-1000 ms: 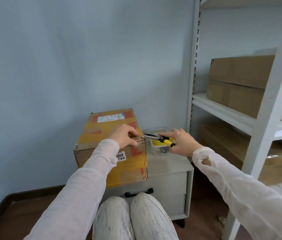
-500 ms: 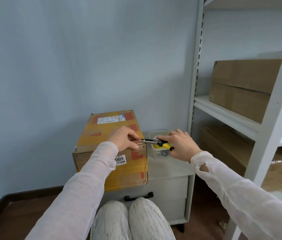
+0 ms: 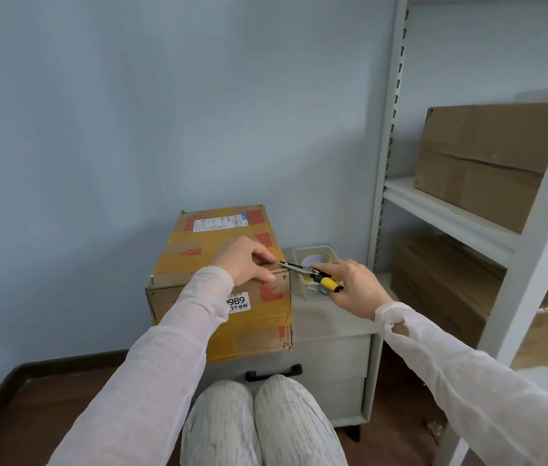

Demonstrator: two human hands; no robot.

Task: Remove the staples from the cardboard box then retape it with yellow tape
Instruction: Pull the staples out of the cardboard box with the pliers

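The left hand (image 3: pixel 244 260) is gripping the top front edge of the cardboard box (image 3: pixel 198 243) near its right corner, fingers curled on top and thumb on the front face. The white shelf unit (image 3: pixel 434 210) is standing at the right. The box, covered in yellow tape, is sitting on the left side of the cabinet (image 3: pixel 329 334) top. The right hand (image 3: pixel 355 287) is holding yellow-handled pliers (image 3: pixel 313 275), whose tip is touching the box's top right edge, just beside the left fingers. A clear container (image 3: pixel 328 252) is sitting at the cabinet's far right corner.
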